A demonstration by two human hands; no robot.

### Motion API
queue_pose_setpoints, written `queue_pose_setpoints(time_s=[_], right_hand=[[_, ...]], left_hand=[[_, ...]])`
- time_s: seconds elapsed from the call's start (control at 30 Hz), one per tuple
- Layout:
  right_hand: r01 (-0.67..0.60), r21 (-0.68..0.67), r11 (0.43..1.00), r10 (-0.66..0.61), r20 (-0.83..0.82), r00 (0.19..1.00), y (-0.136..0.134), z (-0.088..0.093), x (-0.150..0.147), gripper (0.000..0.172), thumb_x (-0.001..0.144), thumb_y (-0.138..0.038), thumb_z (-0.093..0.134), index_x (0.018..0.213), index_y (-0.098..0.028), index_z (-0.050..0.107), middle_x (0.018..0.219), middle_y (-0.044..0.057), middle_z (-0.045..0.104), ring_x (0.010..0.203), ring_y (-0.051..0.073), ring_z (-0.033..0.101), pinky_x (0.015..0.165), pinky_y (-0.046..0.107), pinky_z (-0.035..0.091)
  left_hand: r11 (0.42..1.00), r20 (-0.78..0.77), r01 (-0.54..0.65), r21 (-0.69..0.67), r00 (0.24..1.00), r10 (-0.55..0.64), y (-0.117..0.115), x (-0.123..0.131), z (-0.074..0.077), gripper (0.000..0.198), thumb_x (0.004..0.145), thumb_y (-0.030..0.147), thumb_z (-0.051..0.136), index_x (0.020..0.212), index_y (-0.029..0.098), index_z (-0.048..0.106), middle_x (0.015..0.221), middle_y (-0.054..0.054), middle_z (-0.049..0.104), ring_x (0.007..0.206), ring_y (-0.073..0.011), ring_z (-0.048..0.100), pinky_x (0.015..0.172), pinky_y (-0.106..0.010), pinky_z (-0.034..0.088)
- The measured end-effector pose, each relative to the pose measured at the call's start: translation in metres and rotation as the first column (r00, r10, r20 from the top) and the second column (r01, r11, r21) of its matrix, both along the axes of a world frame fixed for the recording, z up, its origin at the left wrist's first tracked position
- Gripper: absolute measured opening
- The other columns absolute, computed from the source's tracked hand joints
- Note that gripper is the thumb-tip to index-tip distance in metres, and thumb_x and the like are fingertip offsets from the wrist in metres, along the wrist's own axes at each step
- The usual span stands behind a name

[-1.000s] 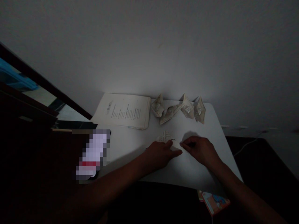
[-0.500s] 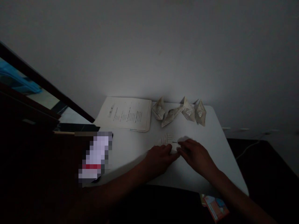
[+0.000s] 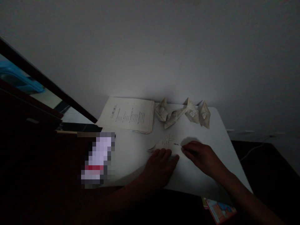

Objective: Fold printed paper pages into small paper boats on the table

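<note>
A folded sheet of printed paper (image 3: pixel 167 142) lies on the white table near its front, its peak pointing toward the wall. My left hand (image 3: pixel 161 165) rests on the paper's lower edge with fingers laid out flat, thumb to the right. At the paper's right corner, my right hand (image 3: pixel 199 154) pinches the tip between thumb and fingertips. Several folded paper boats stand along the back of the table, among them one at the left (image 3: pixel 161 110) and one at the far right (image 3: pixel 204 115). The fingers partly cover the paper's lower edge.
A stack of printed sheets (image 3: pixel 128 114) lies at the table's back left. A phone with a blurred-out screen (image 3: pixel 99 159) is at the left edge. The wall (image 3: pixel 164 56) rises behind the white table (image 3: pixel 131 150). Below the front edge shows a colourful printed item (image 3: pixel 219 210).
My left hand has spread flatter on the paper, uncovering more of its left side. My right hand has drawn slightly right to the corner. The whole view has shifted a little.
</note>
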State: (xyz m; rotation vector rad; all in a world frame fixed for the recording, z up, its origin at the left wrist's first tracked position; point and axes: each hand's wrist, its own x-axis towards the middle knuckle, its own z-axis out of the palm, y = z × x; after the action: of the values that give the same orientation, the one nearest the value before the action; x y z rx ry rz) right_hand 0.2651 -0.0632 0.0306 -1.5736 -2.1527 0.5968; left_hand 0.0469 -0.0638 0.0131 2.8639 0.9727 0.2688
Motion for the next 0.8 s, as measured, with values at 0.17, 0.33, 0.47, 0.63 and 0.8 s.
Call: queue_pose_setpoints(time_s=[0.17,0.33,0.47,0.63,0.8], right_hand=[[-0.062,0.238,0.969,0.030,0.134,0.991,-0.024,-0.015,-0.004,0.019,0.088,-0.022,0.050,0.097,-0.019,0.067,0.098,0.007,0.066,0.091,0.021,0.060,0.084,0.039,0.051],[-0.085,0.302,0.949,0.039,0.154,0.987,-0.037,-0.031,-0.009,0.027,0.089,-0.014,0.044,0.110,-0.015,0.061,0.111,0.011,0.064,0.102,0.023,0.058,0.091,0.044,0.050],[-0.119,0.263,0.958,0.068,0.195,0.978,-0.039,-0.033,-0.016,0.035,0.088,-0.009,0.040,0.118,-0.012,0.057,0.119,0.013,0.061,0.111,0.024,0.055,0.095,0.045,0.049],[-0.159,0.231,0.960,0.082,0.312,0.947,-0.037,-0.030,-0.028,0.041,0.083,-0.004,0.040,0.121,-0.011,0.055,0.132,0.015,0.051,0.116,0.028,0.050,0.094,0.047,0.047],[-0.114,0.208,0.971,0.030,0.370,0.929,-0.034,-0.026,-0.041,0.043,0.081,-0.007,0.043,0.122,-0.012,0.053,0.137,0.015,0.045,0.113,0.029,0.051,0.092,0.048,0.046]], left_hand=[[0.999,0.152,-0.018,0.042,0.988,0.011,-0.004,-0.004,-0.002,0.031,0.088,0.025,0.044,0.116,0.017,0.054,0.108,-0.011,0.056,0.099,-0.0243,0.051,0.087,-0.040,0.044],[0.974,0.323,-0.219,0.057,0.927,0.189,-0.001,-0.025,0.005,0.029,0.087,0.021,0.047,0.113,0.014,0.055,0.111,-0.014,0.056,0.105,-0.0235,0.051,0.090,-0.040,0.047],[0.980,0.162,-0.198,0.031,0.968,0.190,-0.002,-0.034,0.002,0.036,0.087,0.028,0.047,0.118,0.010,0.053,0.126,-0.018,0.052,0.115,-0.0285,0.048,0.094,-0.045,0.045],[0.989,0.009,-0.149,0.017,0.989,0.149,-0.005,-0.028,-0.003,0.046,0.087,0.036,0.048,0.128,0.015,0.046,0.137,-0.016,0.043,0.120,-0.0298,0.046,0.096,-0.046,0.041],[0.989,-0.040,-0.147,0.022,0.988,0.147,0.002,-0.019,-0.001,0.052,0.088,0.043,0.043,0.133,0.017,0.041,0.144,-0.013,0.035,0.119,-0.0310,0.045,0.095,-0.045,0.039]])
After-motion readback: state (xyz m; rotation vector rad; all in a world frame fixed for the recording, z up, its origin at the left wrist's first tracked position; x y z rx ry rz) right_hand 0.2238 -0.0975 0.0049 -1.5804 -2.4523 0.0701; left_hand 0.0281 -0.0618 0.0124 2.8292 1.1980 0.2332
